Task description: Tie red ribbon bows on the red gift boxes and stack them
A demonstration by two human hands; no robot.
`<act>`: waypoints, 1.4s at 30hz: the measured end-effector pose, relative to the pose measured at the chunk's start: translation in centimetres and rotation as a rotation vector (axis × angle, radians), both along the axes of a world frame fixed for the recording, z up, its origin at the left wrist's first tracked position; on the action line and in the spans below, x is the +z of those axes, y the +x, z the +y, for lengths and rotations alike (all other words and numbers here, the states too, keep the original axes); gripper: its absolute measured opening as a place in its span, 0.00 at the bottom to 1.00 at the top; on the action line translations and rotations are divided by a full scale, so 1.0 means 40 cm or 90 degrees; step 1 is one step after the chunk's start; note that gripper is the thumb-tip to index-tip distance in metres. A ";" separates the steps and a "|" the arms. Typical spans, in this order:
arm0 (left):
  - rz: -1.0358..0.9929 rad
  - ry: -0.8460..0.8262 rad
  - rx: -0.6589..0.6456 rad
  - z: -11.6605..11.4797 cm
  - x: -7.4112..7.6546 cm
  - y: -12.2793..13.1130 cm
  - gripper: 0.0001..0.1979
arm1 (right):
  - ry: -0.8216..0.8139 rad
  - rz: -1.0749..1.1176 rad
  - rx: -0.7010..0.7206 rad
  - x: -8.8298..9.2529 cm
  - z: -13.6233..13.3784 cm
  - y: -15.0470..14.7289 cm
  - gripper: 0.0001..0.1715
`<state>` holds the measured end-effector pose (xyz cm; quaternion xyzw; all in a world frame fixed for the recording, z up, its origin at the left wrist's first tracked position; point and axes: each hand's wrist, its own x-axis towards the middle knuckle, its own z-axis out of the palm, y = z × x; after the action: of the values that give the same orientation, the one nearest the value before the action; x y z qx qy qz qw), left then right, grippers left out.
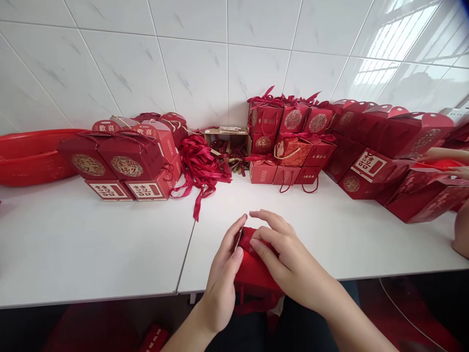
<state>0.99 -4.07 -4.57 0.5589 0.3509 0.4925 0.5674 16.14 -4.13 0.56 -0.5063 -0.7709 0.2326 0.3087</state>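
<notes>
A red gift box point(256, 274) sits at the front edge of the table, close to my body, with its top partly hidden by my hands. My left hand point(222, 278) grips the box's left side, thumb toward me and fingers along the far side. Over the top, my right hand point(284, 249) has thumb and index finger pinched together at the opening. What lies between those fingertips is too small to tell; something shiny and dark red shows beside them. A red strap hangs below the box's near side.
Stacked gift boxes point(126, 166) stand left, beside a red basin point(32, 159). Red ribbons point(201, 164) lie by a cardboard box point(227, 131) of small items. More tied boxes point(293, 146) stand right. A co-worker's hands point(449, 159) are at the far right.
</notes>
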 end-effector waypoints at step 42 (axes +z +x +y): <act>0.488 0.133 0.301 0.133 -0.058 -0.198 0.10 | 0.129 0.141 -0.210 -0.072 -0.031 0.077 0.09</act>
<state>-6.92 1.25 -6.89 0.6595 0.6019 0.3985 0.2096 19.22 -5.37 -2.33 -0.5637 -0.6583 0.1545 0.4744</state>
